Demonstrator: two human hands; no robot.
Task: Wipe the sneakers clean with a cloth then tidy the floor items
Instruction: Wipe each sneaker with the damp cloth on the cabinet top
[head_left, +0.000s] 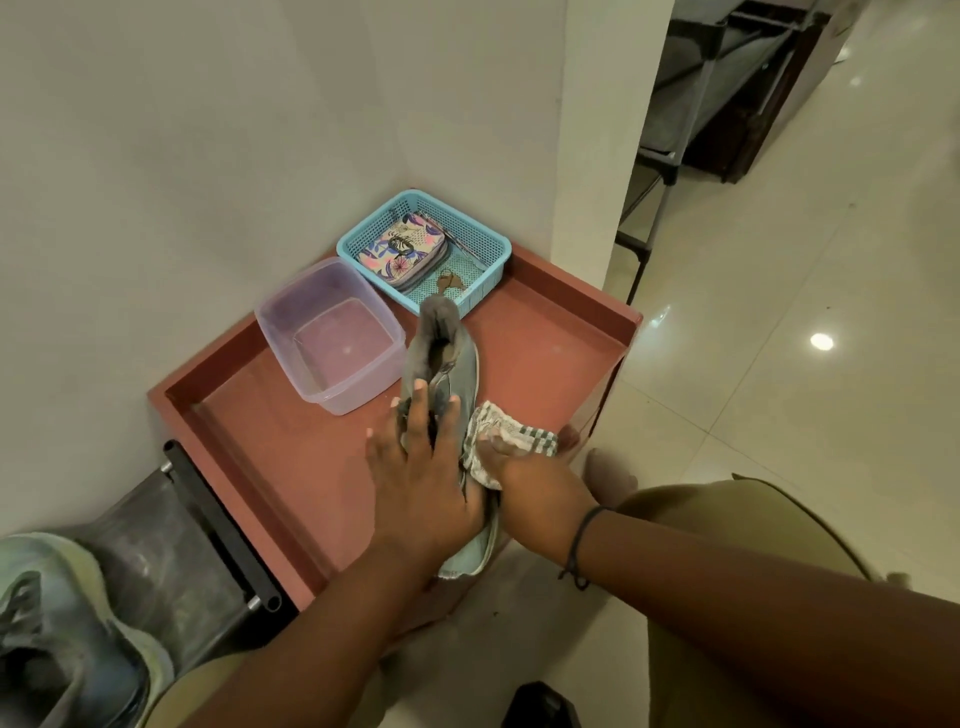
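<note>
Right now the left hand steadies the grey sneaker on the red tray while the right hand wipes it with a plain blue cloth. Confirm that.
Not quite: the head view shows a green-and-white checked cloth, not plain blue. The left hand steadies the grey sneaker on the red tray; the right hand wipes.

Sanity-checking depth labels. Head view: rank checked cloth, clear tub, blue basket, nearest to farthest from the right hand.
From the right hand:
1. Checked cloth: in its grip, against the sneaker's right side.
2. Clear tub: past the sneaker, up-left on the red tray.
3. Blue basket: farthest, in the tray's back corner.
</note>
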